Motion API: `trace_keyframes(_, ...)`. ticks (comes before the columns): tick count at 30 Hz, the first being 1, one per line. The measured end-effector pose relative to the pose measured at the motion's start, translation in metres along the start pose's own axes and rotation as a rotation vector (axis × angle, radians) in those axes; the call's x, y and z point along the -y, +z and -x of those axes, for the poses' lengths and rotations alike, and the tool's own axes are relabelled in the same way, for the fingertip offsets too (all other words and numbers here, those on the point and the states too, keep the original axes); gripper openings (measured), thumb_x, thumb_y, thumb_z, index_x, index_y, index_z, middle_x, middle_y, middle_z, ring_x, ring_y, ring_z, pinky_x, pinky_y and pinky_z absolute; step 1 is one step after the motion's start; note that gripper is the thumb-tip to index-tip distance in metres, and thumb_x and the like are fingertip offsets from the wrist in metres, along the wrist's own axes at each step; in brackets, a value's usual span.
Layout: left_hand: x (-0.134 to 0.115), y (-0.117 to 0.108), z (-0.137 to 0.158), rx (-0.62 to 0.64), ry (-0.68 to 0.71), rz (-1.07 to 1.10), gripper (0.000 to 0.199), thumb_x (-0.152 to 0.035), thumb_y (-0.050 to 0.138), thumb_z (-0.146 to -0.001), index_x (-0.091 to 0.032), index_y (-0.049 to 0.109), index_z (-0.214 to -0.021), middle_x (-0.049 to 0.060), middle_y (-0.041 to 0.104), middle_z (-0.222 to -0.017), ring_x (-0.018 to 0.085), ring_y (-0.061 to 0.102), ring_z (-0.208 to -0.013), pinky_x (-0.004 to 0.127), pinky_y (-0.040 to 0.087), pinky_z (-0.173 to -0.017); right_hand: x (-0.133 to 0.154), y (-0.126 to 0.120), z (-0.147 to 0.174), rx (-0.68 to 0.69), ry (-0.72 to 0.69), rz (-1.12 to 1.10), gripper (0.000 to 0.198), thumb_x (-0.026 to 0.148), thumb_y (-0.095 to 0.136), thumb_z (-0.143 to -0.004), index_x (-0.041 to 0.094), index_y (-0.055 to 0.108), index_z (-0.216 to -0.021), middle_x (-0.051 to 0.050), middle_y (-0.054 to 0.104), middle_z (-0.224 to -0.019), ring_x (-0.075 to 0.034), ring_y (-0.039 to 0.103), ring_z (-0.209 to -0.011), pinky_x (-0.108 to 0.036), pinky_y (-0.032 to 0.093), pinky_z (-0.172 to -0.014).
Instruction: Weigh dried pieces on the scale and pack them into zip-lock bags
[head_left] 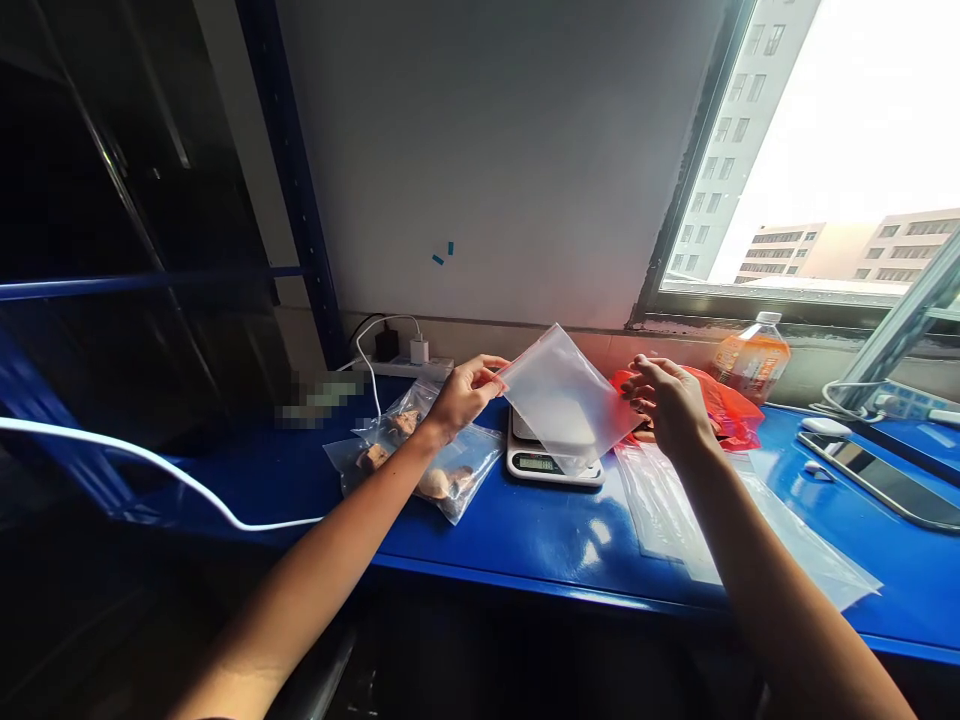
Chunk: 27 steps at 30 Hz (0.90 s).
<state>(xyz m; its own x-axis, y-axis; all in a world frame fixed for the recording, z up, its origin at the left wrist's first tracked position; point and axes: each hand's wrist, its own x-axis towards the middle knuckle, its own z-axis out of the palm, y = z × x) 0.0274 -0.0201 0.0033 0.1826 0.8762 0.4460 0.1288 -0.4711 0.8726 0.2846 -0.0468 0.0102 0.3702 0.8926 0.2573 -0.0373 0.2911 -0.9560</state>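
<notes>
A clear, frosted plastic bag (564, 395) hangs tilted like a diamond between my hands, with nothing visible inside it. Fingers and thumb of my left hand (466, 398) pinch its left corner. At the opposite corner, the curled fingers of my right hand (669, 402) close on the bag's edge; the exact contact is partly hidden. Behind and below the bag sits a white digital kitchen scale (556, 472), whose display reading I cannot make out. Clear bags holding brown lumpy pieces (433, 484) lie beneath my left wrist.
Flat plastic bags (780, 520) lie under my right forearm. A red plastic bag (731, 405) and an orange drink bottle (752, 358) stand behind it. Far right are a phone (889, 480) and earbud pieces. A white cable (225, 505) crosses the left side, near a power strip (412, 368).
</notes>
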Motion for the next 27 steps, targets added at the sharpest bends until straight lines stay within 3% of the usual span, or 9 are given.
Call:
trace_keyframes(4, -0.006, 0.001, 0.003, 0.0, -0.031, 0.066, 0.043, -0.016, 0.062, -0.071, -0.018, 0.056, -0.113, -0.001, 0.065, -0.071, 0.013, 0.061, -0.074, 0.03, 0.047, -0.077, -0.003, 0.001, 0.0, 0.07, -0.031, 0.104, 0.029, 0.045, 0.066, -0.07, 0.019, 0.059, -0.082, 0.0, 0.06, -0.063, -0.011, 0.052, -0.053, -0.024, 0.037, -0.051)
trace_keyframes(8, -0.008, 0.0, 0.005, 0.007, -0.027, 0.095, 0.04, -0.017, 0.061, -0.069, -0.017, 0.058, -0.109, -0.001, 0.064, -0.069, 0.014, 0.061, -0.074, 0.03, 0.047, -0.076, -0.008, 0.007, 0.004, 0.229, -0.078, 0.257, 0.031, 0.047, 0.065, -0.071, 0.018, 0.059, -0.081, -0.001, 0.062, -0.066, -0.012, 0.055, -0.06, -0.026, 0.041, -0.056)
trace_keyframes(12, -0.007, -0.002, 0.004, 0.06, -0.004, 0.05, 0.042, -0.016, 0.058, -0.068, -0.018, 0.06, -0.11, -0.002, 0.061, -0.065, 0.014, 0.06, -0.071, 0.029, 0.047, -0.074, -0.013, 0.011, 0.007, 0.32, -0.162, 0.232, 0.031, 0.048, 0.065, -0.072, 0.019, 0.059, -0.082, 0.0, 0.061, -0.07, -0.013, 0.056, -0.064, -0.026, 0.043, -0.061)
trace_keyframes(16, -0.005, -0.001, 0.005, 0.121, 0.041, -0.087, 0.042, -0.013, 0.054, -0.068, -0.019, 0.06, -0.11, -0.004, 0.056, -0.062, 0.012, 0.057, -0.065, 0.026, 0.046, -0.067, -0.015, 0.014, 0.007, 0.273, -0.269, 0.242, 0.03, 0.048, 0.057, -0.078, 0.019, 0.058, -0.088, -0.001, 0.06, -0.069, -0.015, 0.057, -0.064, -0.028, 0.044, -0.062)
trace_keyframes(20, -0.002, 0.007, 0.01, 0.152, 0.198, -0.349, 0.036, -0.013, 0.054, -0.073, -0.022, 0.059, -0.107, -0.005, 0.058, -0.064, 0.012, 0.055, -0.062, 0.024, 0.045, -0.064, -0.018, 0.028, 0.016, 0.164, -0.558, 0.515, 0.022, 0.035, 0.053, -0.081, 0.02, 0.056, -0.097, -0.006, 0.064, -0.081, -0.02, 0.059, -0.076, -0.034, 0.045, -0.07)
trace_keyframes(23, 0.0, 0.017, 0.016, 0.225, 0.286, -0.465, 0.035, -0.015, 0.054, -0.077, -0.023, 0.055, -0.111, -0.003, 0.065, -0.072, 0.012, 0.06, -0.065, 0.023, 0.045, -0.063, -0.023, 0.045, 0.03, 0.349, -0.757, 0.774, 0.024, 0.022, 0.052, -0.078, 0.02, 0.052, -0.103, -0.009, 0.066, -0.092, -0.025, 0.057, -0.089, -0.038, 0.043, -0.078)
trace_keyframes(27, 0.002, 0.028, 0.022, 0.229, 0.282, -0.499, 0.034, -0.016, 0.056, -0.077, -0.02, 0.048, -0.111, -0.003, 0.068, -0.075, 0.013, 0.064, -0.065, 0.023, 0.045, -0.063, -0.03, 0.058, 0.043, 0.498, -0.753, 0.861, 0.034, 0.015, 0.049, -0.077, 0.019, 0.043, -0.11, -0.007, 0.066, -0.093, -0.023, 0.058, -0.087, -0.037, 0.041, -0.078)
